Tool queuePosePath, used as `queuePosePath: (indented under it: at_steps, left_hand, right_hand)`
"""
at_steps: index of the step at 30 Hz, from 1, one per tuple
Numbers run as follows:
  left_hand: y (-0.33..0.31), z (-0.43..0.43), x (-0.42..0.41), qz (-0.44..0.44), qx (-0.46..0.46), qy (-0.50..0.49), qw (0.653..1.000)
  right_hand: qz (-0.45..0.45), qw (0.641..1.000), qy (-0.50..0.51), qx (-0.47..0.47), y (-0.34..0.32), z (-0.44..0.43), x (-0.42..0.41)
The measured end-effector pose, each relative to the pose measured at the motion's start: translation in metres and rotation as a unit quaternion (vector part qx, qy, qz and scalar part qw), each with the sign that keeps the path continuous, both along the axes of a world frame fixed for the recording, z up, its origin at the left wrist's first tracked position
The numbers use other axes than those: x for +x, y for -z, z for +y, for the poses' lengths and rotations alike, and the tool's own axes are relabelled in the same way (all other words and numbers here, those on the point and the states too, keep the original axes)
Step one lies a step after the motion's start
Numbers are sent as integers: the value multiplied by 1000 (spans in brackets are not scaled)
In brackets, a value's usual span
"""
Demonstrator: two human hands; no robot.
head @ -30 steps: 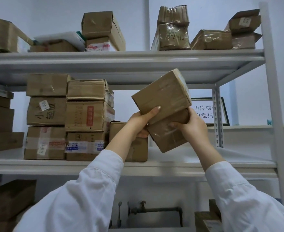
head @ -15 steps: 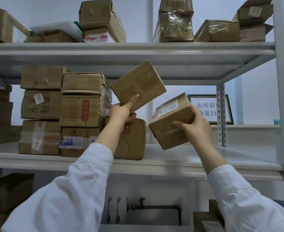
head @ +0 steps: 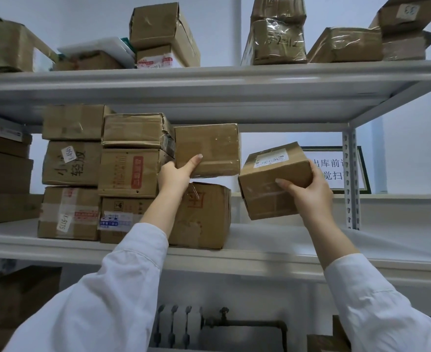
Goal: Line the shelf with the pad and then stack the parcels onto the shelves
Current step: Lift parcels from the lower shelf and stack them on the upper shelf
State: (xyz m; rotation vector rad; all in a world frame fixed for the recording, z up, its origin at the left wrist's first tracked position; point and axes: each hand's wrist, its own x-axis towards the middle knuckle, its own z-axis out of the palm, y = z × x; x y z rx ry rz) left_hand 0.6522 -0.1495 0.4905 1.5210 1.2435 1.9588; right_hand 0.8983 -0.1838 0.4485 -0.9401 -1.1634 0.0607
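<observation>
Two parcels held up at the middle shelf, which carries a white pad and taped cardboard boxes stacked three high; more boxes stand on the top shelf.

The left hand grips the plain parcel, thumb laid flat on its front face and the fingers hidden behind its left edge. The parcel is level right over the large box; whether they touch I cannot tell. The right hand holds the labelled parcel tilted in the air above the pad, fingers curled over its far end and thumb across the front. Half a second ago the plain parcel was tilted and clear of the stack; now it is squared up against it.
</observation>
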Motion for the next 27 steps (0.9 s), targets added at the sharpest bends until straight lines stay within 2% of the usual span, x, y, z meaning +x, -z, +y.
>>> queuePosePath:
  at_steps: [9,16,27]
  left_hand:
    - [13,11,-9,78,13,-149,986]
    - [26,7,2,167,36,-271,947]
    - [26,10,3,213,39,-301,929]
  right_hand:
    - [125,988,-94,15,-12,11,6]
    - [186,961,-201,16,-35,6,0]
    - [198,953,-227,18,-61,7,-8]
